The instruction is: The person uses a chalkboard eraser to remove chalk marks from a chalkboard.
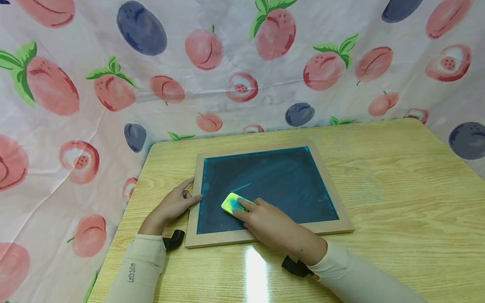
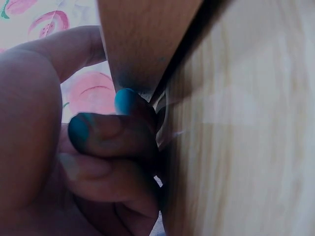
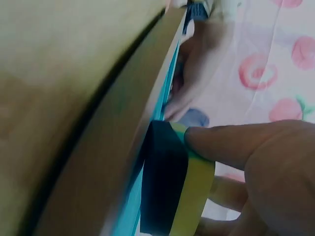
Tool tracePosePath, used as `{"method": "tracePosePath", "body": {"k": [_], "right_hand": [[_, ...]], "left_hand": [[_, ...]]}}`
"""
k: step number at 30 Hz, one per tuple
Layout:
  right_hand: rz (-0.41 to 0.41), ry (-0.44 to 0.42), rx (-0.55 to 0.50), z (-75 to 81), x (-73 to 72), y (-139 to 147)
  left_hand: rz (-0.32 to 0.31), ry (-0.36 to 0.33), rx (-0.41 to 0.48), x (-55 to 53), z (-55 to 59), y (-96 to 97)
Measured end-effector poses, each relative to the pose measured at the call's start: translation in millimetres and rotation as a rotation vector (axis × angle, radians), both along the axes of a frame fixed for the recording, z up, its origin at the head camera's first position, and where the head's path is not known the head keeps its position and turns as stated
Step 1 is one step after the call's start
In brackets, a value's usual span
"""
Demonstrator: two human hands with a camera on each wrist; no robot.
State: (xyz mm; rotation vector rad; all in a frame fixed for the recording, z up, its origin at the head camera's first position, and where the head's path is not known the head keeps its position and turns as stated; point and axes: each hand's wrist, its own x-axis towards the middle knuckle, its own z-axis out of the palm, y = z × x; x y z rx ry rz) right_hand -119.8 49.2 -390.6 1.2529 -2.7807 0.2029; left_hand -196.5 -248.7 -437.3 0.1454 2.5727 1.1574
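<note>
A small chalkboard [image 1: 273, 185] in a pale wooden frame lies on the table. My right hand [image 1: 270, 223] grips a yellow chalkboard eraser [image 1: 228, 203] with a dark underside, low on the left half of the board. In the right wrist view the thumb lies along the yellow back of the eraser [image 3: 194, 196], whose dark pad [image 3: 165, 182] faces the board. At the board's left side, my left hand [image 1: 175, 205] holds the frame, thumb over its top. The left wrist view has its other fingers bent beside the frame edge [image 2: 142, 39], with blue-green chalk on several fingertips.
A short pale-blue chalk line [image 1: 241, 187] and blue smears mark the board. The wooden table [image 1: 394, 176] extends to the right of it. Behind stands a fruit-print cloth [image 1: 223, 25]. Black wrist mounts [image 1: 174, 240] sit beside both sleeves.
</note>
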Motion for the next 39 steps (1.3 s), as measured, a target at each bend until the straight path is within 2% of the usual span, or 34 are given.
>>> {"method": "tracePosePath", "body": {"k": [5,14,16,18,20,23,25,27,33,39], "right_hand": [[0.068,0.009,0.0,-0.6,7.7,-5.1],[0.058,-0.034,-0.013,-0.6,7.1,-4.9],[0.037,-0.048,-0.017,-0.6,6.2,-4.2],[0.009,-0.052,-0.022,-0.8,4.1,-3.0],[-0.032,-0.06,-0.037,-1.7,0.4,-0.8],[-0.112,-0.071,-0.049,-2.7,-8.5,3.1],[-0.166,-0.077,-0.06,-3.4,-15.8,6.5],[-0.22,-0.084,-0.059,-2.9,-22.3,10.7],[-0.339,-0.084,-0.072,-0.9,-38.0,30.4],[-0.392,-0.066,-0.083,1.0,-47.9,48.3]], "left_hand": [[0.006,-0.011,0.011,1.0,1.2,0.7],[0.005,-0.013,0.018,1.4,1.5,0.5],[0.004,-0.008,0.021,1.2,1.3,1.0],[0.0,-0.011,0.026,4.5,10.1,5.2],[-0.014,-0.003,0.028,5.3,11.1,5.3],[-0.024,-0.009,0.034,10.3,23.0,9.7],[-0.028,-0.007,0.038,10.0,21.1,8.3],[-0.018,-0.015,0.036,10.8,23.8,9.7],[0.002,-0.007,0.004,0.9,2.7,0.9],[0.008,-0.014,0.013,-2.7,-0.3,-0.7]]}}
